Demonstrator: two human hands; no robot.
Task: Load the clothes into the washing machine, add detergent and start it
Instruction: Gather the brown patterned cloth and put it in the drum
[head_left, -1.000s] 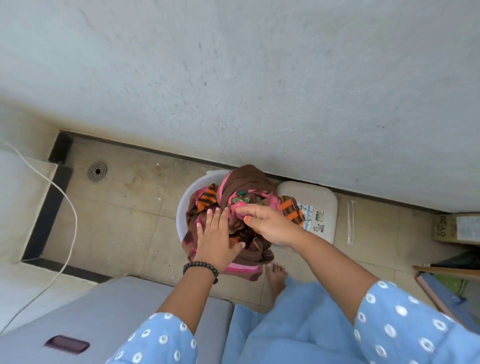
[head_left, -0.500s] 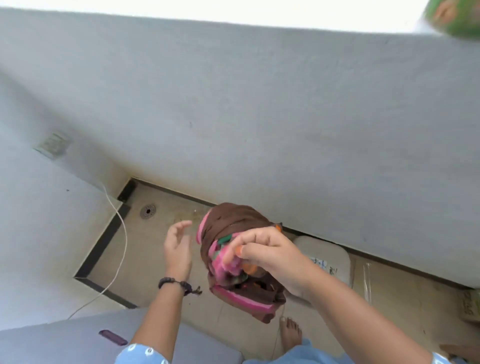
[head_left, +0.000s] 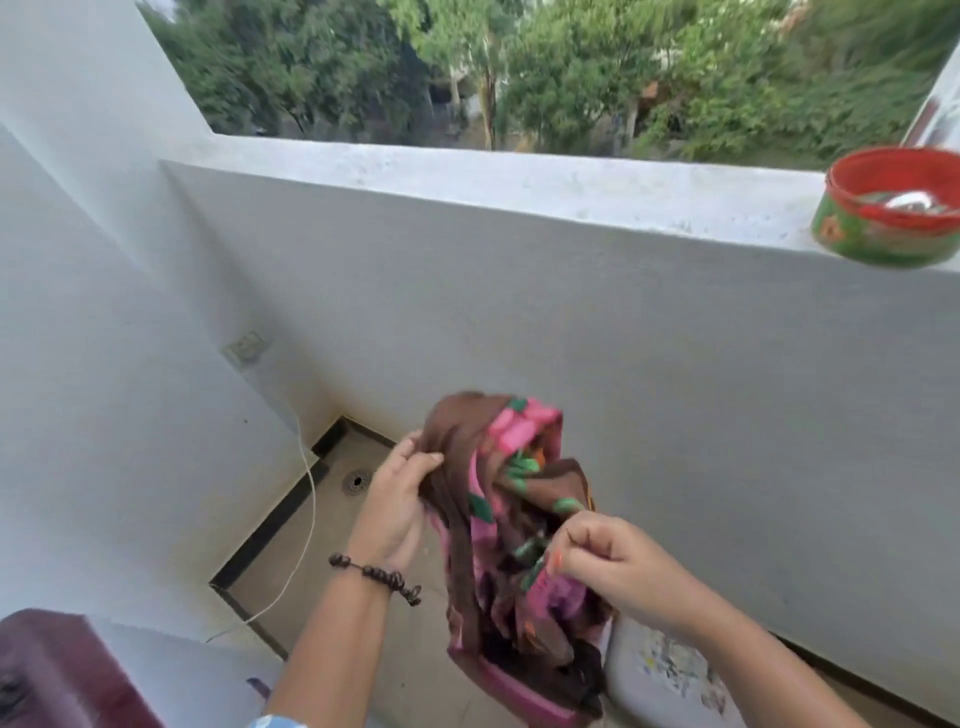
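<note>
A bunched brown cloth with pink, green and orange pattern (head_left: 498, 519) hangs in the air in front of me, lifted above the floor. My left hand (head_left: 397, 499), with a bead bracelet on its wrist, grips the cloth's upper left edge. My right hand (head_left: 608, 566) pinches the cloth on its right side, lower down. The washing machine (head_left: 67, 670) shows at the bottom left as a grey top with a dark maroon part. The tub that held the clothes is hidden behind the cloth.
A low white balcony wall (head_left: 519, 270) runs across ahead, with a red and green bowl (head_left: 893, 208) on its ledge at the right. A white cable (head_left: 306, 519) hangs from a wall socket (head_left: 247, 348) to the tiled floor. A floor drain (head_left: 357, 480) lies near the corner. A white lidded container (head_left: 670, 675) stands below the cloth.
The cloth has been lifted out of the tub and raised. My left hand, open half a second ago, now grips the cloth. The view has tilted up to the balcony wall and trees.
</note>
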